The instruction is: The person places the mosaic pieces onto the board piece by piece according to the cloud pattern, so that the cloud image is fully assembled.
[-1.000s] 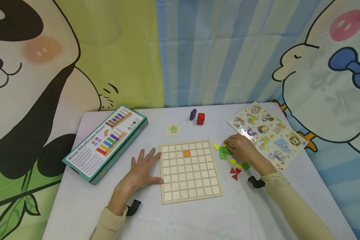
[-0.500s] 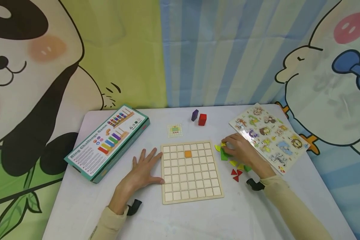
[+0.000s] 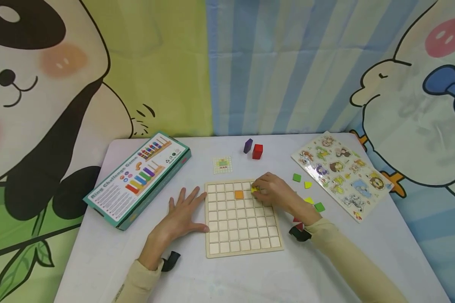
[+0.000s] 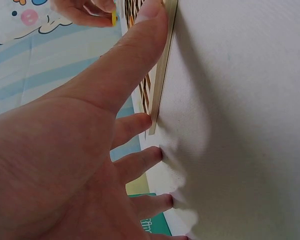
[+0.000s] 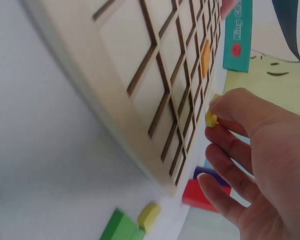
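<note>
A wooden grid board (image 3: 244, 253) lies in the middle of the table, with one orange square tile (image 3: 239, 194) in an upper cell. My left hand (image 3: 180, 214) lies with fingers spread at its left side; in the left wrist view the thumb (image 4: 135, 47) rests on the board's edge. My right hand (image 3: 278, 195) is over the board's upper right corner. Between thumb and forefinger it pinches a small yellow piece (image 5: 211, 118), held close over the cells. The piece's full outline is partly hidden by the fingers.
Right of the board lie green tiles (image 3: 296, 177), yellow pieces (image 3: 308, 184) and red triangles (image 3: 299, 226), partly covered by the right arm. Behind stand a purple block (image 3: 248, 145), a red block (image 3: 257, 151) and a pattern card (image 3: 222, 165). A game box (image 3: 138, 181) and animal board (image 3: 343, 174) flank them.
My right hand has moved left from the loose pieces to the board's upper right, carrying a yellow piece. A green tile and a yellow piece now show beside the animal board. The left hand stays put.
</note>
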`<state>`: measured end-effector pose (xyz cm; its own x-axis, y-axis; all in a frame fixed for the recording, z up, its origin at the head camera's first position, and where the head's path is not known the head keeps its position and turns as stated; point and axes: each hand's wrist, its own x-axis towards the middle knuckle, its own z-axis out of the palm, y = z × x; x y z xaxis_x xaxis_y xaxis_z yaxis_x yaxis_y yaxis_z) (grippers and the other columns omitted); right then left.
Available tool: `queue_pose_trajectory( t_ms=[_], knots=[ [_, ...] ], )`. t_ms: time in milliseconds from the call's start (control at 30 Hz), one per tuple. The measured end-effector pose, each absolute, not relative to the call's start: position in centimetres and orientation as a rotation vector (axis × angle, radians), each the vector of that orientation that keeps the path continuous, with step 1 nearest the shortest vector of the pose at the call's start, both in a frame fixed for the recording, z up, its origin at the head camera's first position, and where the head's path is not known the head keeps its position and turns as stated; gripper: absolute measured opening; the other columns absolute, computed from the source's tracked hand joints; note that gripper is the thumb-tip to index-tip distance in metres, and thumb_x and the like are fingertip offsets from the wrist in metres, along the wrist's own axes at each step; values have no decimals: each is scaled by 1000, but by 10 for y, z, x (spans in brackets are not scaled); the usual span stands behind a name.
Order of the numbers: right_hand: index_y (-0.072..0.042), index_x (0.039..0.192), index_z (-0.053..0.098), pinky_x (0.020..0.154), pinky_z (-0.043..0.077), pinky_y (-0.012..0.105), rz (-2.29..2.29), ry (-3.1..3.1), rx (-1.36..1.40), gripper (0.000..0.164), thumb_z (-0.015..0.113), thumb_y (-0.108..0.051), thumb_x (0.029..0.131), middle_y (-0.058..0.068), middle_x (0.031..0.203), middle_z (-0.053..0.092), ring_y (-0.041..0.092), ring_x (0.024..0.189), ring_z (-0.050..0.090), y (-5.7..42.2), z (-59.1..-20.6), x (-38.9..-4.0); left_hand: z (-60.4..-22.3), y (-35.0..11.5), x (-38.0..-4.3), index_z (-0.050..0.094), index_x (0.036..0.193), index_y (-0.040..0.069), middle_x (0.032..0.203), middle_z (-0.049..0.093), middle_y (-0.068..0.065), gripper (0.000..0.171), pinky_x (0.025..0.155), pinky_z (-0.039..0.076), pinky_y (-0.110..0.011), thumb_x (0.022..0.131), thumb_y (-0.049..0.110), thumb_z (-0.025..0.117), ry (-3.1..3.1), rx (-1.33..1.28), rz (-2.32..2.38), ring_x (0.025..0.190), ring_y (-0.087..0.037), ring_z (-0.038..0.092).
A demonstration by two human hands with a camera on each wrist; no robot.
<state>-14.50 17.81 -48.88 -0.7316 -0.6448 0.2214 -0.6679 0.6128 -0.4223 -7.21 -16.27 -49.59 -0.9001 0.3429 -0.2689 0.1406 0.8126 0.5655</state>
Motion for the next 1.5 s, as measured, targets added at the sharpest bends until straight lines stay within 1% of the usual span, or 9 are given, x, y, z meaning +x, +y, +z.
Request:
queue_pose_trajectory(
  t_ms=[233, 433, 700, 1000, 1300, 1500],
  knots=[
    [-5, 106, 77, 88, 58, 37, 651, -2767, 1200, 21, 79, -14, 88, 4, 104, 76, 21, 101, 66, 165, -495, -142, -495, -162, -72, 33, 160, 19, 171, 15, -13, 112, 113, -3, -80, 68, 46, 91, 2644, 362, 767, 155, -50, -5],
    [-5, 105, 77, 88, 58, 35, 621, -2735, 1234, 19, 79, -11, 87, 4, 103, 77, 20, 100, 67, 162, -497, -141, -496, -162, -73, 34, 159, 19, 171, 16, -12, 111, 113, -2, -80, 68, 46, 91, 2653, 363, 760, 155, -50, -4],
    [-8, 95, 80, 87, 57, 35, 590, -2676, 1308, 8, 79, -11, 88, 2, 96, 78, 19, 95, 69, 160, -497, -141, -493, -161, -72, 35, 159, 17, 170, 18, -14, 110, 112, 0, -81, 68, 45, 91, 2666, 373, 749, 154, -52, -2],
    [-8, 94, 81, 86, 56, 35, 557, -2667, 1255, 9, 81, -10, 86, 2, 96, 78, 19, 94, 69, 157, -501, -137, -494, -160, -72, 35, 159, 17, 170, 18, -14, 110, 113, -1, -81, 68, 44, 91, 2658, 365, 754, 155, -51, -3],
    [-7, 92, 81, 85, 56, 37, 581, -2637, 1227, 9, 83, -10, 84, 5, 95, 76, 22, 94, 68, 158, -503, -134, -493, -160, -72, 35, 159, 17, 170, 17, -14, 111, 113, 0, -81, 67, 44, 91, 2663, 372, 748, 154, -51, -2],
    [-7, 95, 81, 84, 56, 38, 616, -2634, 1221, 11, 82, -9, 84, 5, 97, 76, 22, 95, 67, 166, -500, -135, -495, -162, -72, 34, 160, 17, 171, 16, -14, 112, 113, -2, -80, 67, 45, 91, 2653, 362, 752, 155, -51, -3]
  ],
)
